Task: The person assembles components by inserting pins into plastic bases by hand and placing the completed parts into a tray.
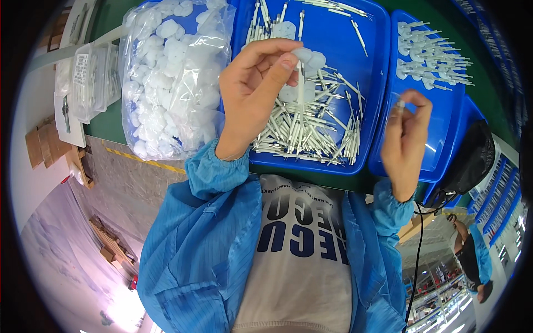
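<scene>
My left hand [252, 91] is closed above the middle tray. Thumb and fingertips pinch a thin, translucent white lobed disc [312, 59]. A slim white stick [301, 89] hangs upright just below the disc; whether it is joined to it I cannot tell. Over the near part of the right tray, my right hand [408, 141] is closed, with thumb and forefinger together. A small pale bit shows at those fingertips, too small to name. Beneath my left hand, the blue middle tray [376, 66] holds many loose white sticks [294, 130] and a few lobed discs [283, 30].
A clear plastic bag [177, 83] full of white discs lies left of the middle tray. The right blue tray [444, 119] has sticks with discs fitted [430, 55] at its far end. Clear plastic boxes [91, 80] stand far left; a black bag [469, 161] sits at right.
</scene>
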Motion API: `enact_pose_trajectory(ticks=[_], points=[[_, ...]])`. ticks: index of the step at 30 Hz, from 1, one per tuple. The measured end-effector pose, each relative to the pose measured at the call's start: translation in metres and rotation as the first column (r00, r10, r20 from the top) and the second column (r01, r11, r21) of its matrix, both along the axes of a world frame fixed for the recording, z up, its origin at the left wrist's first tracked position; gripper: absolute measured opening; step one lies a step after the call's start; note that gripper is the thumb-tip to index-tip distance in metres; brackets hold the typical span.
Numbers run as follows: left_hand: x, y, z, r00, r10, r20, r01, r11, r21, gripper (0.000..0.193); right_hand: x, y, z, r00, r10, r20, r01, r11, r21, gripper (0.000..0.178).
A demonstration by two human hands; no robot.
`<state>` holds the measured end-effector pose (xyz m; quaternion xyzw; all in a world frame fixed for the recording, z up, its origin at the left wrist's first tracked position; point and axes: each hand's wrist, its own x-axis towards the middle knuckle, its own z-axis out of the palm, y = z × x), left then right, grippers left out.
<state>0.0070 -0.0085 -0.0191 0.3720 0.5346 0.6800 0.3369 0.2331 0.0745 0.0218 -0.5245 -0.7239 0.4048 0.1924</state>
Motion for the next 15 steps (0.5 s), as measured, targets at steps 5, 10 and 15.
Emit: enact_pose_trajectory(ticks=[5,10,15], points=[[0.003,0.001,0.002,0.998,0.01,0.066,-0.01,1.0,0.003,0.026,-0.051,-0.018,-0.002,0.946,0.275,-0.17,-0.241,0.951,0.195,0.017],[0.001,-0.001,0.003,0.995,-0.004,0.102,0.005,1.0,-0.001,0.026,-0.073,-0.018,-0.009,0.966,0.254,-0.04,-0.217,0.889,0.402,0.01],[0.0,0.0,-0.002,0.977,-0.025,0.212,0.015,0.999,0.048,0.023,-0.076,-0.02,-0.015,0.959,0.284,-0.005,-0.252,0.861,0.442,0.01]])
